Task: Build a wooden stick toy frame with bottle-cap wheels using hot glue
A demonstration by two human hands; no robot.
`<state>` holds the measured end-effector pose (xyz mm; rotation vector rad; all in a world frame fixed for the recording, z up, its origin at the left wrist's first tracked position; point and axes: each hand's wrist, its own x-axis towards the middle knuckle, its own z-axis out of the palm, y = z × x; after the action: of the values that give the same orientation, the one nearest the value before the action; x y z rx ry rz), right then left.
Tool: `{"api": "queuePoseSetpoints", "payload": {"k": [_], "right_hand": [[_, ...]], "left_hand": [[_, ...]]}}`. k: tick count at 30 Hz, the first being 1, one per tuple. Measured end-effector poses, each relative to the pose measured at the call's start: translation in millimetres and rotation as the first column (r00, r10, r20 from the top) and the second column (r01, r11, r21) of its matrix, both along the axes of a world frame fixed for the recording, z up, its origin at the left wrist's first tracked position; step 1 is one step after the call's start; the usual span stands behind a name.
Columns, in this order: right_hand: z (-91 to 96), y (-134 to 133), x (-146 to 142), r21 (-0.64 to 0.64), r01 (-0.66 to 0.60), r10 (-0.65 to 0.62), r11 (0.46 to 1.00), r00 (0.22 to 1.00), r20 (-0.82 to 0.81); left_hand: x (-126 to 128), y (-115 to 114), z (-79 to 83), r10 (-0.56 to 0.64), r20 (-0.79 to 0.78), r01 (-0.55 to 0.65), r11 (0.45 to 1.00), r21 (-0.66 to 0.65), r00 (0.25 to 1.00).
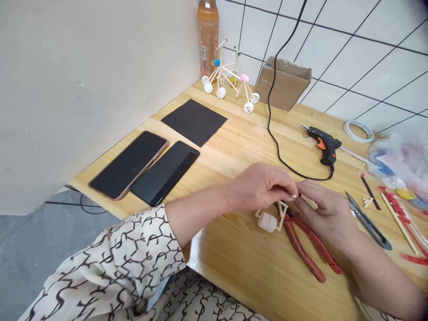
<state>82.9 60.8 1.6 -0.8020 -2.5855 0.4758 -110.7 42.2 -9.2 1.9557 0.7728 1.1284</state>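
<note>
My left hand [259,187] is closed in a pinch, with the pale end of a thin stick [294,196] showing at its fingertips. Almost touching it, my right hand [326,211] pinches at the same spot, where a bit of dark red shows between the fingers; most of what they hold is hidden. Just below the hands lies a small wooden-stick frame with a white roller [267,222]. Red-handled pliers [302,249] rest on the table beside it, their jaws partly hidden under my fingers.
Two phones [129,165] and a black sheet [194,121] lie left. Behind are a stick model with bottle-cap wheels [248,108], a bottle [207,40] and a cardboard box [284,84]. A corded glue gun [324,142], tape roll [359,132], scissors [369,225] and plastic bags [401,165] are right.
</note>
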Motion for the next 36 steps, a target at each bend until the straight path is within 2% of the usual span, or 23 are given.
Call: {"api": "queuePoseSetpoints", "payload": {"k": [5, 9, 12, 15, 22, 28, 36], "right_hand": [[17.7, -16.5, 7.9, 0.053, 0.102, -0.105, 0.993, 0.993, 0.057], [28.1, -51.7, 17.2, 0.103, 0.074, -0.085, 0.992, 0.991, 0.1], [24.1, -79.6, 28.5, 0.144, 0.07, -0.089, 0.987, 0.988, 0.128], [12.0, -96.6, 39.2, 0.185, 0.108, -0.136, 0.977, 0.98, 0.146], [-10.8, -94.2, 45.3, 0.27, 0.183, -0.213, 0.945, 0.974, 0.083], [-14.3, -90.7, 51.0, 0.238, 0.175, -0.201, 0.955, 0.975, 0.092], [-19.9, -93.3, 52.4, 0.261, 0.211, -0.241, 0.942, 0.967, 0.088]], "left_hand": [[0.3, 0.3, -2.1, -0.002, 0.004, 0.002, 1.0, 0.005, 1.0], [0.5, -0.5, -1.2, 0.003, 0.031, -0.002, 1.0, -0.026, 1.0], [0.9, -1.5, 1.4, -0.005, 0.032, 0.007, 0.999, -0.045, 0.999], [1.7, -2.6, 4.4, 0.009, 0.012, -0.009, 0.998, -0.065, 1.0], [5.5, -3.9, 7.1, 0.053, -0.054, -0.058, 0.992, -0.11, 0.997], [5.6, -4.2, 6.7, 0.056, -0.064, -0.063, 0.992, -0.109, 0.996], [6.6, -5.3, 8.8, 0.059, -0.094, -0.068, 0.994, -0.091, 0.994]]}}
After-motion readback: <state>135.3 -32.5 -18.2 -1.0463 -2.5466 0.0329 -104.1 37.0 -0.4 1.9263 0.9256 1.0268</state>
